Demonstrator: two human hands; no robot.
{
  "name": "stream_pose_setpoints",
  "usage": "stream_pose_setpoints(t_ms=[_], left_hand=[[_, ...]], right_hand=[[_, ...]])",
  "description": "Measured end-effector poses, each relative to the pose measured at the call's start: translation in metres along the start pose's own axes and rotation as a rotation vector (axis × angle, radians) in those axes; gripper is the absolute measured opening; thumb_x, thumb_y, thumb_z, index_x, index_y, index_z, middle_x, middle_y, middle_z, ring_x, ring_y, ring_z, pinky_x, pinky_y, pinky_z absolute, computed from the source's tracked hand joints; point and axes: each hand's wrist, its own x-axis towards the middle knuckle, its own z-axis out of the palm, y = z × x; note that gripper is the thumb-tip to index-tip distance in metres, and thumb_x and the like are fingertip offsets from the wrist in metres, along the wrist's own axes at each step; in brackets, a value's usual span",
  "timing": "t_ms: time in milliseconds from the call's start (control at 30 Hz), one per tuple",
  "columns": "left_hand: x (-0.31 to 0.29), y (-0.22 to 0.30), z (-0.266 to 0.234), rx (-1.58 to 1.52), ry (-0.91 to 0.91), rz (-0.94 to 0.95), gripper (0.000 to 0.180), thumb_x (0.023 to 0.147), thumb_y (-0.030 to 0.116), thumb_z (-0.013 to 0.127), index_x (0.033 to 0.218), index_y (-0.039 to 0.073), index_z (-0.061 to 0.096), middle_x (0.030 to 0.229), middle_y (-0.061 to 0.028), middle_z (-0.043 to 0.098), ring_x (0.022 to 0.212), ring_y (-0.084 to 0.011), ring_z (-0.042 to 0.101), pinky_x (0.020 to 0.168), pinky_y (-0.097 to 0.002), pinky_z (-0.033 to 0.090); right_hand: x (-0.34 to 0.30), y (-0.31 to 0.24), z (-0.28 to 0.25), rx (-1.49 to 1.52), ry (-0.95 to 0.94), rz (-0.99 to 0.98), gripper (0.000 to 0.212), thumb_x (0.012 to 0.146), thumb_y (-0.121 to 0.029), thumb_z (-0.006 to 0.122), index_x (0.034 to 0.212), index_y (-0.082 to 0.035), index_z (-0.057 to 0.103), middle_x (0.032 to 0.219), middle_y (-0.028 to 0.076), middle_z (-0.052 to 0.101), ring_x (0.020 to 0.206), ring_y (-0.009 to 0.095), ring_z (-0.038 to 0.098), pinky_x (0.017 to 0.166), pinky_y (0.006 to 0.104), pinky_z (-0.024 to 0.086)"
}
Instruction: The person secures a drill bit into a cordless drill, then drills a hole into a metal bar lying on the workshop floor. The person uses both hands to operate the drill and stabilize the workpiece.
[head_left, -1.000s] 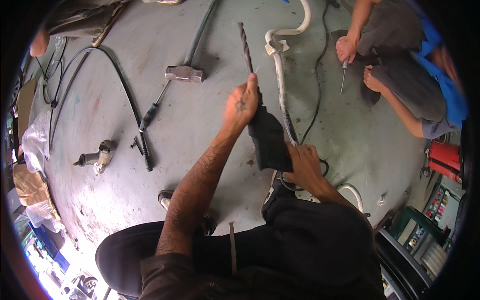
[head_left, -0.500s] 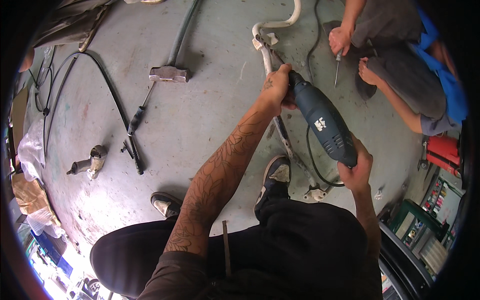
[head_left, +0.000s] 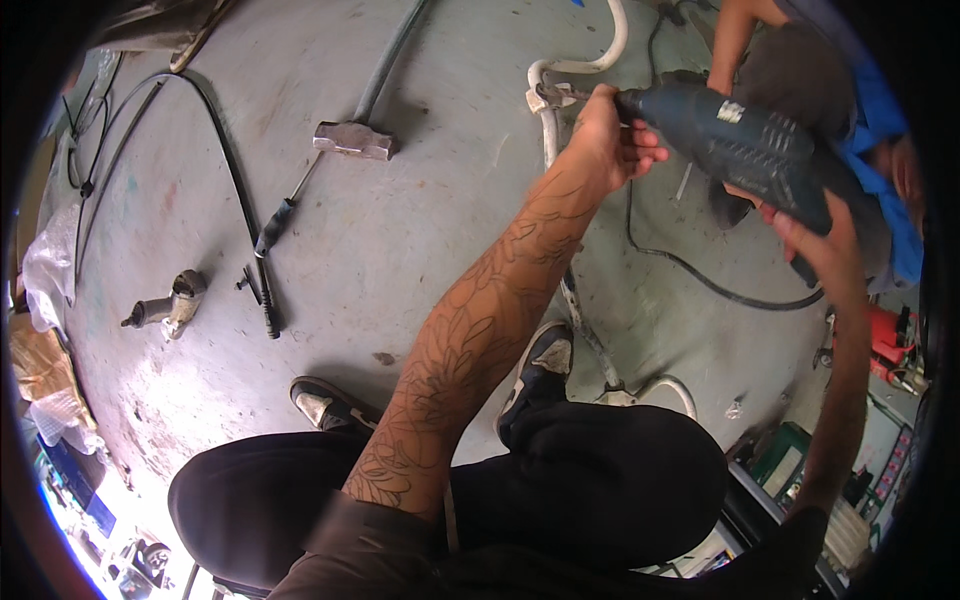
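A dark blue-grey power drill [head_left: 740, 145] lies tilted across the upper right, its chuck pointing left. My right hand [head_left: 825, 240] is closed around its rear handle. Beneath the chuck is my left hand [head_left: 610, 145], its fingers loosely bent and apart, with the thumb side close to the thin metal bit. The bit reaches toward a bracket [head_left: 540, 98] on a bent, white-painted metal bar [head_left: 615, 45]. My left forearm hides part of this bar, which runs down past my shoe. Whether the bit touches the bracket I cannot tell.
On the left of the grey floor lie a sledgehammer [head_left: 355, 140], a screwdriver [head_left: 273, 230], a black hose [head_left: 225, 150] and a metal air tool [head_left: 170, 305]. Another person's arm [head_left: 735, 45] is behind the drill. The drill's cord [head_left: 690, 280] loops below it. A red object [head_left: 890, 340] stands far right.
The drill has swung from pointing up-left to lying nearly level, its rear moving right and up with my right hand. My left hand has moved slightly up-right, its fingers loosened from the chuck.
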Motion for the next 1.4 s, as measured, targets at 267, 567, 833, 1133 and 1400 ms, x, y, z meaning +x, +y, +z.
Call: stream_pose_setpoints(t_ms=[267, 567, 833, 1133, 1400], left_hand=[[-0.023, -0.013, 0.013, 0.066, 0.011, -0.046, 0.051, 0.100, 0.050, 0.030, 0.095, 0.004, 0.051, 0.083, -0.0125, 0.061, 0.075, -0.0319, 0.068, 0.062, -0.0375, 0.048], [-0.190, -0.139, -0.007, -0.071, 0.432, -0.266, 0.038, 0.101, 0.045, 0.040, 0.099, 0.008, 0.053, 0.095, -0.0131, 0.064, 0.091, -0.0316, 0.068, 0.078, -0.0407, 0.053], [-0.363, -0.099, 0.066, 0.134, 0.778, -0.325, 0.035, 0.099, 0.039, 0.049, 0.092, 0.006, 0.057, 0.083, -0.0104, 0.064, 0.086, -0.0282, 0.069, 0.080, -0.0399, 0.053], [-0.275, 0.011, 0.172, 0.371, 0.857, 0.031, 0.048, 0.091, 0.046, 0.066, 0.121, 0.010, 0.054, 0.115, -0.0051, 0.060, 0.105, -0.0172, 0.057, 0.085, -0.0347, 0.046], [-0.127, 0.076, 0.221, 1.090, 0.994, 0.056, 0.098, 0.068, 0.039, 0.081, 0.147, 0.008, 0.032, 0.135, -0.0255, 0.053, 0.125, -0.0387, 0.054, 0.103, -0.0431, 0.043]], right_hand=[[0.062, -0.026, -0.058, 0.242, -0.207, 0.205, 0.037, 0.093, -0.031, 0.063, 0.110, 0.002, 0.064, 0.078, 0.003, 0.064, 0.056, 0.007, 0.051, 0.062, 0.0234, 0.043], [0.091, -0.018, -0.042, 0.458, -0.225, 0.365, 0.034, 0.087, -0.036, 0.072, 0.101, -0.005, 0.071, 0.091, 0.000, 0.066, 0.077, 0.007, 0.059, 0.064, 0.0221, 0.044], [0.067, -0.028, -0.022, 0.262, -0.214, 0.431, 0.049, 0.078, -0.042, 0.074, 0.100, 0.001, 0.070, 0.084, 0.013, 0.072, 0.071, 0.019, 0.070, 0.063, 0.0317, 0.054], [0.026, -0.106, 0.025, 0.213, 0.007, 0.535, 0.030, 0.077, -0.025, 0.067, 0.094, -0.001, 0.071, 0.090, 0.026, 0.069, 0.092, 0.044, 0.066, 0.079, 0.0487, 0.053], [0.025, -0.100, 0.061, 0.376, -0.059, 0.537, 0.047, 0.079, -0.037, 0.072, 0.110, -0.002, 0.063, 0.090, 0.022, 0.070, 0.091, 0.044, 0.066, 0.076, 0.0498, 0.053]])
